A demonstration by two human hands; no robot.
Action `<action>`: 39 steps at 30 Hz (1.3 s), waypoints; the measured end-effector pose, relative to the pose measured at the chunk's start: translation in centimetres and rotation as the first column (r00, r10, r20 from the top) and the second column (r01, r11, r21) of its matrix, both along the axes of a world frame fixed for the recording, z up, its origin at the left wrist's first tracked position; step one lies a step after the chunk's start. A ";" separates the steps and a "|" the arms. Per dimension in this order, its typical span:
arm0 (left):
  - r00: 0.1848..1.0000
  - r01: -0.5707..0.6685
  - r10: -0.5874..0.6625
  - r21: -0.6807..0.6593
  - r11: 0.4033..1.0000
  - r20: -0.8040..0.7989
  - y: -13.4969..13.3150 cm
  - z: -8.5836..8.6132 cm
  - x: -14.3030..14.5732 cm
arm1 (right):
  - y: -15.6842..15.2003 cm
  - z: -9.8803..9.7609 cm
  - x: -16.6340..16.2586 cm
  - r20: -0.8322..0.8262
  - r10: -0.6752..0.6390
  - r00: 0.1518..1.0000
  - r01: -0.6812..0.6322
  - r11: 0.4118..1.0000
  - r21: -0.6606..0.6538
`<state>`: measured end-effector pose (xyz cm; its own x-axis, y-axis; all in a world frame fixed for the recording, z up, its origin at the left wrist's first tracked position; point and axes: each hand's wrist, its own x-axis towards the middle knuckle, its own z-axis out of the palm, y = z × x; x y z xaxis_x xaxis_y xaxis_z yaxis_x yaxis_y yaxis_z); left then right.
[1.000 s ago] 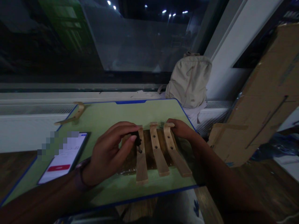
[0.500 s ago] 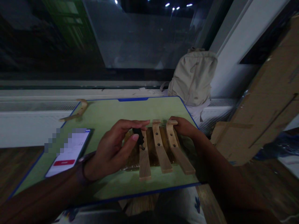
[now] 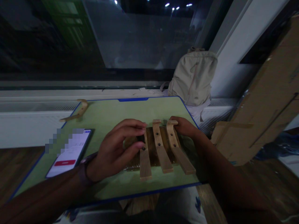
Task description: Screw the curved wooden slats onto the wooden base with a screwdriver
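Observation:
A brown board [image 3: 151,152] with a shiny surface lies on the green tabletop. Across it sit three curved wooden hooks: a left one [image 3: 145,165], a middle one [image 3: 163,158] and a right one [image 3: 183,157]. Dark screw holes show in each. My left hand [image 3: 116,144] is over the left hook, thumb and fingers closed around a short black-handled screwdriver [image 3: 140,138], mostly hidden by the fingers. At the board's far right side, my right hand [image 3: 183,126] grips the edge behind the right hook; its fingertips are hidden.
A phone [image 3: 70,152] with a lit screen lies left of my left hand. Another curved wooden hook [image 3: 80,112] rests at the table's [image 3: 112,112] far left corner. A beige backpack [image 3: 193,77] stands by the window, and large cardboard [image 3: 261,109] leans at the right.
The screwdriver has lifted off the left hook's lower screw and moved up toward the upper hole, its tip now out of sight. My left fingers have curled closer; my right hand stays put.

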<state>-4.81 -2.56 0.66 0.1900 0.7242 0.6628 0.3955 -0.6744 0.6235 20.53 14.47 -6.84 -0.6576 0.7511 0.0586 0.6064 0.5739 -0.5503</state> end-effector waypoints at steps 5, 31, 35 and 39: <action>0.995 -0.095 0.097 0.058 0.994 -0.039 0.1 0.1 -0.1 | 0.0 0.0 0.0 0.009 0.010 1.000 -0.010 1.000 -0.007; 0.982 -0.188 0.188 0.031 0.982 -0.007 -0.1 -0.3 0.1 | 0.0 0.0 0.0 0.005 0.011 1.000 -0.011 1.000 0.005; 0.981 -0.193 0.194 -0.050 0.980 0.011 -0.3 -0.3 0.4 | 0.0 0.1 0.0 0.005 0.015 1.000 -0.015 1.000 0.004; 0.986 -0.167 0.167 0.033 0.985 0.004 0.0 -0.4 0.3 | 0.0 -0.1 0.0 0.002 0.011 1.000 -0.011 1.000 0.015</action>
